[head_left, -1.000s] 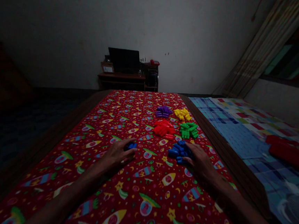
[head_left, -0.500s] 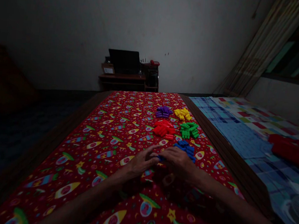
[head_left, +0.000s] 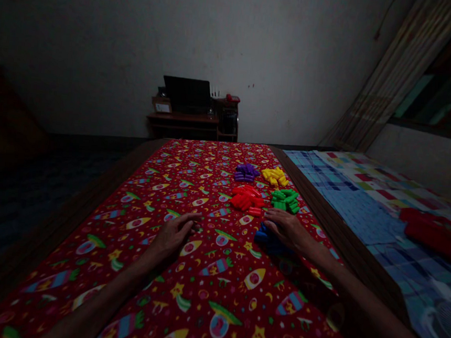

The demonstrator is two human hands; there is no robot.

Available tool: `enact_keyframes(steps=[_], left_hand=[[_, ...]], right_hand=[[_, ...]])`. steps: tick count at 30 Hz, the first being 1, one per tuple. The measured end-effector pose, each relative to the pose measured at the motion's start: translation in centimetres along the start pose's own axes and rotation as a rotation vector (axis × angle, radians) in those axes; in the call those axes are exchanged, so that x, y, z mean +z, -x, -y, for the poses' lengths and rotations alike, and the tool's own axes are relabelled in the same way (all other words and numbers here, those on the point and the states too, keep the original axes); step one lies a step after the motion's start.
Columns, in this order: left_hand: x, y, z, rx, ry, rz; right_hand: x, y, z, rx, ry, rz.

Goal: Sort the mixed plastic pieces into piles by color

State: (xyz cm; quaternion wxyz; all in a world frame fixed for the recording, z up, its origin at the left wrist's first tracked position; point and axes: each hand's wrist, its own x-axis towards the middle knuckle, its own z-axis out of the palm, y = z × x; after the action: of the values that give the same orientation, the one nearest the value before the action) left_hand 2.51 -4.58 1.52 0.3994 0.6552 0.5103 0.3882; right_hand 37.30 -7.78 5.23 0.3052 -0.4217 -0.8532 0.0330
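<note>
A red cloth with a rocket print [head_left: 215, 289] covers the table, and small plastic pegs lie on it in colour-sorted piles. My right hand [head_left: 287, 229] rests flat on the near edge of the blue pile [head_left: 268, 240], which hides part of it. My left hand [head_left: 171, 236] lies on the cloth to the left, apart from every pile, with nothing visible in it. Further on are the red pile [head_left: 245, 198], green pile [head_left: 285, 200], purple pile [head_left: 245, 173] and yellow pile [head_left: 275, 176].
The table's dark wooden edge [head_left: 337, 242] runs along the right. Past it lie a blue checked cloth [head_left: 358, 215] and a red bundle [head_left: 436, 235]. A desk with a dark screen [head_left: 187, 93] stands against the far wall, with a curtain [head_left: 391, 78] at right.
My hands have parted: the left has moved back leftward and the right has shifted onto the blue pile. The blue piece seen between them earlier is no longer distinct.
</note>
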Motion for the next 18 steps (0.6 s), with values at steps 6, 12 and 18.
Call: enact_keyframes(steps=[6,12,18], left_hand=[[-5.0,-2.0,1.5,-0.042,-0.125,-0.235],[-9.4,-2.5,3.7,-0.132,-0.181,-0.448],[-10.3,-2.7,4.8,-0.188,-0.09,-0.5]], right_hand=[[-3.1,-1.7,-5.3,0.405,-0.078,-0.391],[-1.7,-1.5,-13.9,0.829,-0.274,-0.856],[0.4,1.0,-16.6,0.924,-0.389,-0.956]])
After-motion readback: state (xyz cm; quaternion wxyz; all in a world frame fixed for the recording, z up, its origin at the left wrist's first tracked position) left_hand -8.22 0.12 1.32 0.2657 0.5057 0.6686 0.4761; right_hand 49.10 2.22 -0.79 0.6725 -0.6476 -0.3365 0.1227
